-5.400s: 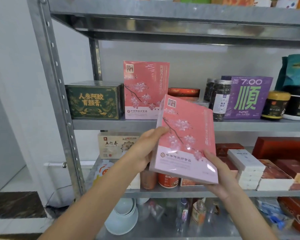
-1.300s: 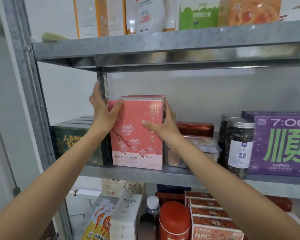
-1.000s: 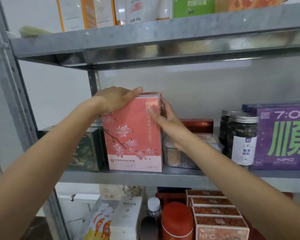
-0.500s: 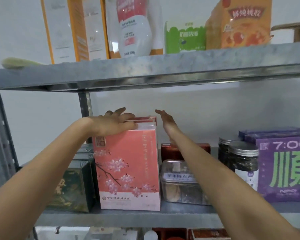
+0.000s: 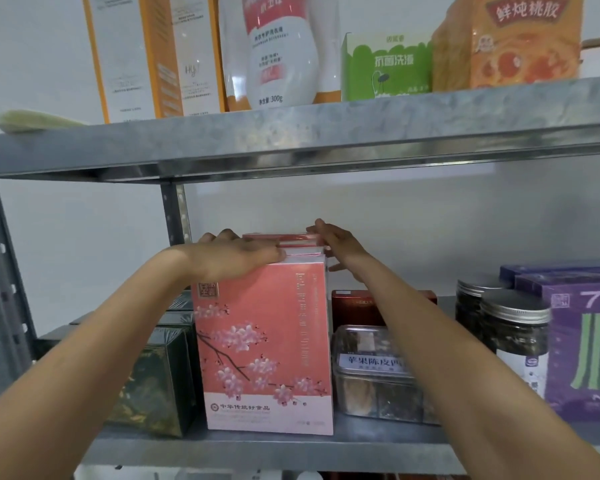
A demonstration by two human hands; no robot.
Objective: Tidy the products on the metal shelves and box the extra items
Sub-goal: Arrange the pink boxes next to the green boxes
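One pink box (image 5: pixel 264 341) printed with blossom stands upright at the front of the middle metal shelf (image 5: pixel 243 452), towards its left end. The red-edged tops of at least two more boxes (image 5: pixel 281 237) show close behind it; the exact count is hidden.

The left hand (image 5: pixel 236 258) lies palm down across the near top edge of the pink box, its fingers (image 5: pixel 267 252) straight and released, gripping nothing. The right hand (image 5: pixel 340 244) rests against the far right top corner of the row. Its fingers (image 5: pixel 321 228) are stretched out flat over the rear tops and its thumb is lower on the right side, not clenched.

Left of the pink box and touching it is a stack of dark green boxes (image 5: pixel 153 375). Just right of the pink box sits one clear plastic tub (image 5: pixel 371 372), with one red box (image 5: pixel 357 306) behind the tub. Further right are two jars (image 5: pixel 513 334) with metal lids, then two purple boxes (image 5: pixel 582 341), one behind the other.

The upper shelf (image 5: pixel 291 143) carries two orange-and-white cartons (image 5: pixel 129 57), one white pouch (image 5: pixel 281 50), one green carton (image 5: pixel 385 64) and one orange bag (image 5: pixel 510 39).
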